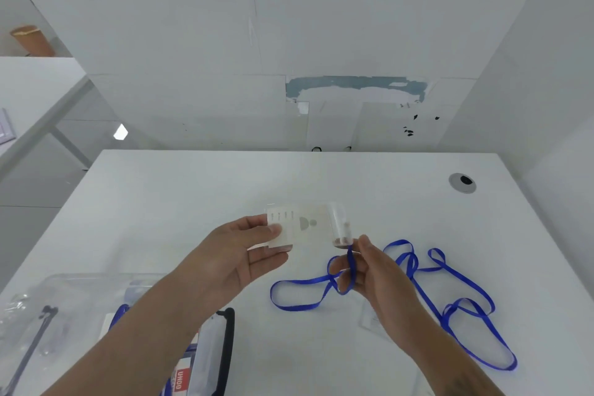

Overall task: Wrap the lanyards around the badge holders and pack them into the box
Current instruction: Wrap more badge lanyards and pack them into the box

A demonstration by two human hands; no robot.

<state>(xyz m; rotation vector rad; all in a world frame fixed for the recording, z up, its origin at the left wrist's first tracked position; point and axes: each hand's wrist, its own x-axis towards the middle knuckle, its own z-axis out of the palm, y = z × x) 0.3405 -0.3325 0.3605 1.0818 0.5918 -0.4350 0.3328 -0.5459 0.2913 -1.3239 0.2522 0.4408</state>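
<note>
- Wrapping has not begun, I judge: most of the blue lanyard [450,302] lies in loose loops across the white tabletop [193,190], right of my hands.
- At lower left sits the clear box [74,299], already holding items.
- My left hand [238,254], palm up, pinches the holder [305,225] by its left edge, held above the tabletop.
- My right hand [369,267] grips the strap just below the holder's clip end, fingers curled.
- Next move calls for drawing the strap taut and winding it round the holder.
</note>
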